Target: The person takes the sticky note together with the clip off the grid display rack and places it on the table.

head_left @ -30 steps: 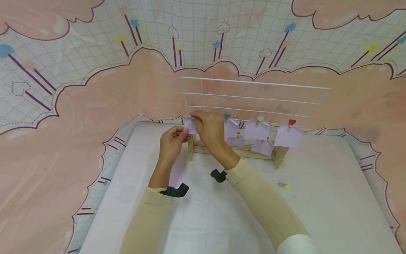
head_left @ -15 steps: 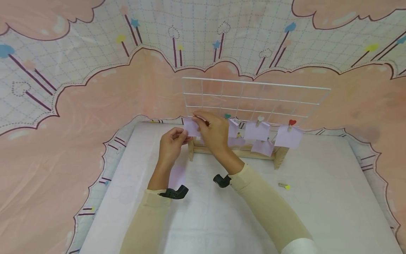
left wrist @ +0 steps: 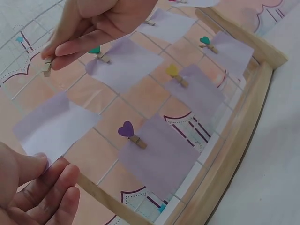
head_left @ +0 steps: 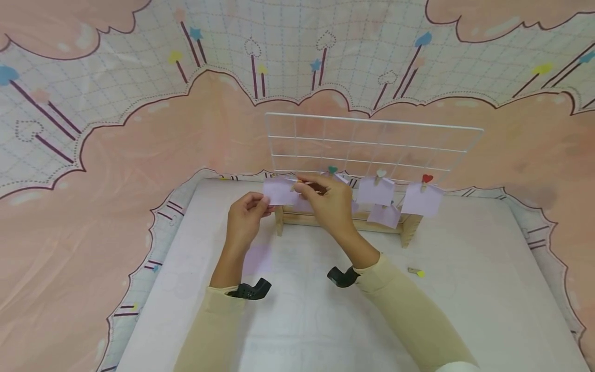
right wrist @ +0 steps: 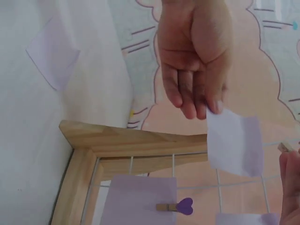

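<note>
Clip [left wrist: 46,68] and paper note [left wrist: 56,125] are near each other but apart, and we take that gap as the relation that matters: in the head view the note lies to the left of the right hand [head_left: 331,204], whose grip pinches the small wooden clip at the fingertips. We see the clip jut from that grip with its free end toward the note, on the side away from the left hand [head_left: 244,214]. The left hand is the nearer one, since its grip pinches a corner of the note between thumb and fingers (the sheet looks almost square, so we find no clear long axis). Both forearms reach forward, and the right one slants inward across the table [head_left: 325,320]. We place the note before the wire grid [head_left: 324,140], though we cannot tell whether they touch.
</note>
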`<state>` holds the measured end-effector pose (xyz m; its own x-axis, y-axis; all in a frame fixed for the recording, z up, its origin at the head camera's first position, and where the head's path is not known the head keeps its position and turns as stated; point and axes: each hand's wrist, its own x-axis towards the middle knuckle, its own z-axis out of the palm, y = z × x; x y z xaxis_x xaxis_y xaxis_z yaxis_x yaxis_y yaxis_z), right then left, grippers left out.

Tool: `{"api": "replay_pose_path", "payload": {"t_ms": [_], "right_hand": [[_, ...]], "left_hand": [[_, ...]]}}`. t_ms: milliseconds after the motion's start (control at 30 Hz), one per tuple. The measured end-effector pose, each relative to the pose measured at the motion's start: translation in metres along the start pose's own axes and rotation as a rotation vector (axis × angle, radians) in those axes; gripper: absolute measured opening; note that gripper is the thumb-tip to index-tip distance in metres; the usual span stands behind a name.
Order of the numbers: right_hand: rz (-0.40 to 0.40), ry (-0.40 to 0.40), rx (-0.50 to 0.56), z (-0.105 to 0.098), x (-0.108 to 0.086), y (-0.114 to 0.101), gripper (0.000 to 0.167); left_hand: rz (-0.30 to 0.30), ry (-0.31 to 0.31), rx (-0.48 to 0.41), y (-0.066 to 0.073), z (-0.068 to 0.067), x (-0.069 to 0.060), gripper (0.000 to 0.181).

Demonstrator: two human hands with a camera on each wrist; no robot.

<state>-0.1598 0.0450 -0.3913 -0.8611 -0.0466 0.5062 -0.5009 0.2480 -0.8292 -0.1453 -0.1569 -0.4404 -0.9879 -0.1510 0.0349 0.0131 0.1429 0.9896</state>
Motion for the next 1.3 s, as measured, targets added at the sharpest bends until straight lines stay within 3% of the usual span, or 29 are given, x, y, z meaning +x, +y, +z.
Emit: {"api": "replay_pose_path", "payload": {"t_ms": [233,633,967,1200,1300], "right_hand": [[0.123,-0.059,0.046,-0.017,-0.009,0.003,0.023],[0.269,-0.122,0.132,-0.049,-0.024,0.011,0.019],[0.377,-0.172,0.104,-0.091,-0.056,0.028,0.023],[0.41,-0.163,0.071,-0.116,-0.081,0.045,0.026],[0.405,-0.15,0.01,-0.126,-0.09,0.05,0.025]], "left_hand": [[0.02,-0.001,0.031,-0.003,-0.009,-0.007,0.018],[-0.03,0.003,0.078,-0.009,-0.032,-0.022,0.021],[-0.122,0.026,0.11,-0.024,-0.05,-0.04,0.024],[-0.177,0.03,0.112,-0.035,-0.057,-0.053,0.025],[-0.206,0.029,0.13,-0.04,-0.059,-0.059,0.024]]}}
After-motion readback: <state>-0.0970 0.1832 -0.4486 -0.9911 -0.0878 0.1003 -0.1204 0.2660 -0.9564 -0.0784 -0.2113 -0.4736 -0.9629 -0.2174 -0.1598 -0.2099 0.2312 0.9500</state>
